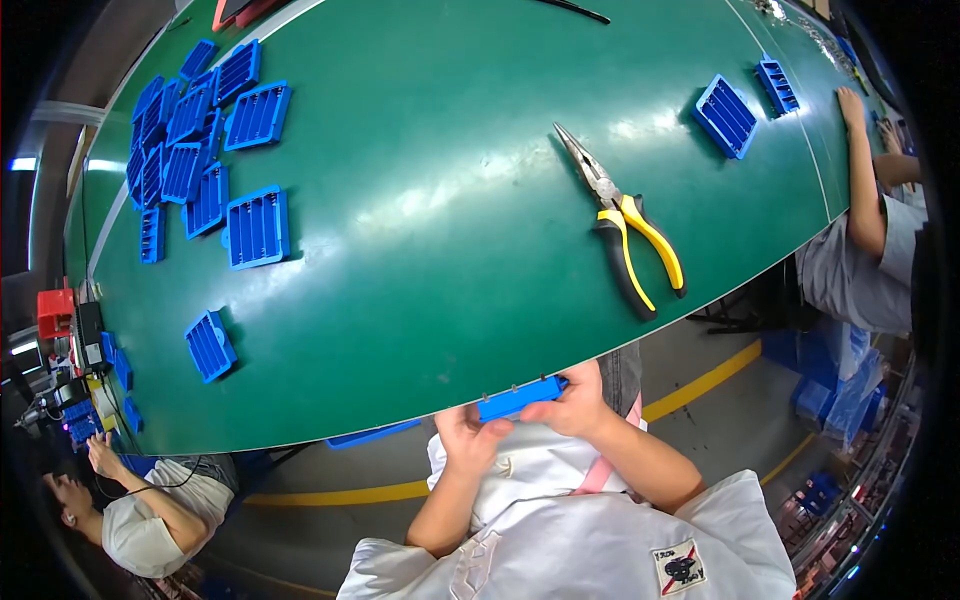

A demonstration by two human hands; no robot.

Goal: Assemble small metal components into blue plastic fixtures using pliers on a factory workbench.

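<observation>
At the front edge of the table I hold a blue plastic battery holder point(520, 398) on its side, with small metal contacts showing along its upper edge. My left hand point(468, 438) grips one end between thumb and fingers. The other end is pinched by my right hand point(575, 405), its thumb pressed against the near face. Beyond my right hand lie long-nose pliers point(612, 205) with yellow and black handles, jaws pointing away from me. A single slotted battery holder point(210, 347) rests on the table to the left.
A pile of similar blue holders point(185, 130) covers the far left of the green table point(420, 270). Two more holders point(726, 117) lie far right. One person point(160, 510) works at the left end, another person's arm point(862, 180) rests at the right edge. A thin black object point(575, 10) lies at the far edge.
</observation>
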